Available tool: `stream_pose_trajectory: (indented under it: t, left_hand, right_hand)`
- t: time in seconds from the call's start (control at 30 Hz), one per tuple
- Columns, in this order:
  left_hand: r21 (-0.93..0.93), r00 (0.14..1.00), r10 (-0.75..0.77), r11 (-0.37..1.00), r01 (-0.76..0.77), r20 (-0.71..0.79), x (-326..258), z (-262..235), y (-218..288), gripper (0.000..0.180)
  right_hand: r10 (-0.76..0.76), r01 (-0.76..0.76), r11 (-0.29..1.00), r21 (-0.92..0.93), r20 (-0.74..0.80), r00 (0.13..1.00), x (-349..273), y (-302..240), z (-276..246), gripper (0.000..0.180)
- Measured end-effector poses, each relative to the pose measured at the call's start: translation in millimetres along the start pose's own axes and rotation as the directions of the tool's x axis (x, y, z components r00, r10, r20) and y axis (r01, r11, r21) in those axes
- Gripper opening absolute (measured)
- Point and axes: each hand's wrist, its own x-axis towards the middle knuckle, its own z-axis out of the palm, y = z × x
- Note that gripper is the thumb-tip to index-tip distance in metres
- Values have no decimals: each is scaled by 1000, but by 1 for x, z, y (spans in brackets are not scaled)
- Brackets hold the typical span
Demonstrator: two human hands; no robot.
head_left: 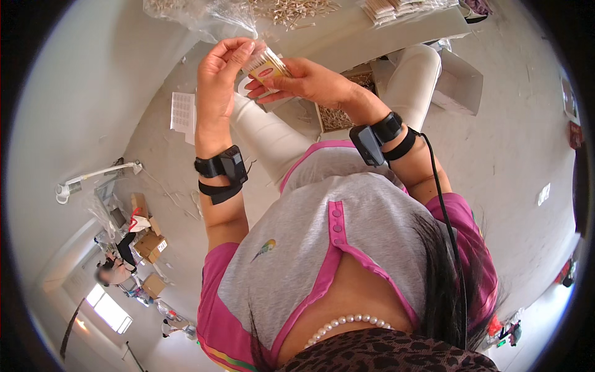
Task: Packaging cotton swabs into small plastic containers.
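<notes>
Between my hands, just off the near edge of the table, is a small clear packet of cotton swabs (268,64) with a yellow-and-white label. My left hand (220,69) pinches the packet's upper left end between thumb and fingers. From the right, my right hand (305,82) grips its lower side, thumb in front and fingers behind. Beyond the packet, a heap of loose cotton swabs (292,11) lies on the table, with a crumpled clear plastic bag (201,17) beside it.
Several filled packets (396,10) lie stacked on the table (396,41) at far right. Below, by my legs, stands a box of swabs (335,119); a white cardboard box (460,84) is to its right. Label sheets (182,111) lie left. Another person (116,271) is at far left.
</notes>
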Motion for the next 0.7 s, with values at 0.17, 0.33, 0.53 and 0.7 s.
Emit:
stream_pose_trajectory:
  t: [0.17,0.33,0.53,0.7]
  left_hand:
    - [44,1000,15,999,-15,-11,-1,-3,-1,16]
    - [56,999,28,998,-30,27,-3,-11,-4,16]
    - [83,997,8,996,-14,76,-6,-10,1,21]
    - [41,994,57,997,-61,89,-6,-18,-11,17]
  right_hand:
    - [15,-14,999,-36,4,1000,0,2,-4,36]
    - [41,-42,995,-88,-9,999,-3,-2,-3,34]
    - [52,-50,992,-112,17,998,-4,-2,-6,33]
    - [11,-9,992,-124,12,1000,-2,3,-4,32]
